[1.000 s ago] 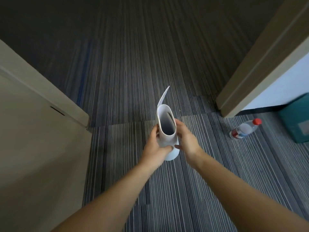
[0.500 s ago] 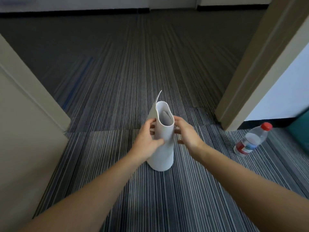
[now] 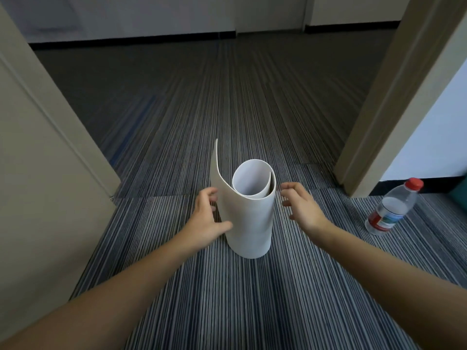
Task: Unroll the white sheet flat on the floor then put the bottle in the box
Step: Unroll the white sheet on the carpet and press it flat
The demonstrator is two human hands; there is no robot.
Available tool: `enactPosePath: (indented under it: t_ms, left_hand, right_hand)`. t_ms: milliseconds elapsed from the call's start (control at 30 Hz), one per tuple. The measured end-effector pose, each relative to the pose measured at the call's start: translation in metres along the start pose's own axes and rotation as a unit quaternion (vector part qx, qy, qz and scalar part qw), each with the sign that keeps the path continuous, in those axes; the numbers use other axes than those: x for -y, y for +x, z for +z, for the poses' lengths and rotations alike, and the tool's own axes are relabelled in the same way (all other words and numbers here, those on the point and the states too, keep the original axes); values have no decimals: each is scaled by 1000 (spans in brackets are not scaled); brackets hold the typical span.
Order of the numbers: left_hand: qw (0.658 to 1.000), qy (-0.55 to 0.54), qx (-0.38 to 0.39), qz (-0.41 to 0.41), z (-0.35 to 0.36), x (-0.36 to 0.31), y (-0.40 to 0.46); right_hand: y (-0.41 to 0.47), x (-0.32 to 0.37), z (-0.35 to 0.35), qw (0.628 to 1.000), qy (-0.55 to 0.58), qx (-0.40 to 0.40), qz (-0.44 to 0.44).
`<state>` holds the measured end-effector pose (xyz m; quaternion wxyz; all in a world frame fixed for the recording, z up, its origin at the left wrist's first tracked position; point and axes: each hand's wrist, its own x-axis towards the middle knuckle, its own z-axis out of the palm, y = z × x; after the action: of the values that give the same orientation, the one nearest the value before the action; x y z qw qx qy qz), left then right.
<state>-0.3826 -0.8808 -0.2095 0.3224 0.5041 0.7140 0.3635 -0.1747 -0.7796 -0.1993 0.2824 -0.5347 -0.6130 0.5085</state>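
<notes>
Striped carpet [image 3: 227,299] bears the rolled sheet [image 3: 249,218]; bottle [image 3: 390,210] lies right.

Head view, single: worn high, facing forward and down over both forearms onto striped carpet [image 3: 252,299], close; doorway beyond, far wall behind.

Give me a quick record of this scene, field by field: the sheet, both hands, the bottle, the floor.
sheet: white sheet, rolled, standing on end, outer edge curling loose
left hand: left hand open, thumb against the roll
right hand: right hand open, just clear of the roll
bottle: bottle, red cap, lying on the carpet at right
floor: striped carpet
</notes>
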Motion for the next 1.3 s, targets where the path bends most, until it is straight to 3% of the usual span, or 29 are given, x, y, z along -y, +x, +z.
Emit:
enactPosePath:
  t_ms: [267,500,633,733,833,1100,1300]
  left_hand:
    - [994,-9,-105,-3,-34,1,5]
    - [994,28,-98,43,-28,-11,1]
    - [981,107,-128,98,-30,-24,5]
    - [945,221,-168,170,-32,-33,10]
    - [922,281,-154,216,-32,-41,14]
    - [915,301,-113,242,-28,-37,16]
    - [916,302,-113,237,-32,-31,14]
  right_hand:
    - [8,12,-19,999,14,-39,-21]
    - [5,19,-18,998,-13,-24,-57]
    - [2,40,-28,994,-36,-34,-98]
    - [-5,53,-35,981,-117,-6,-156]
    - [-11,64,-36,955,-205,21,-213]
    - [-12,64,-25,909,-300,64,-282]
    - [-7,60,-20,905,-309,63,-286]
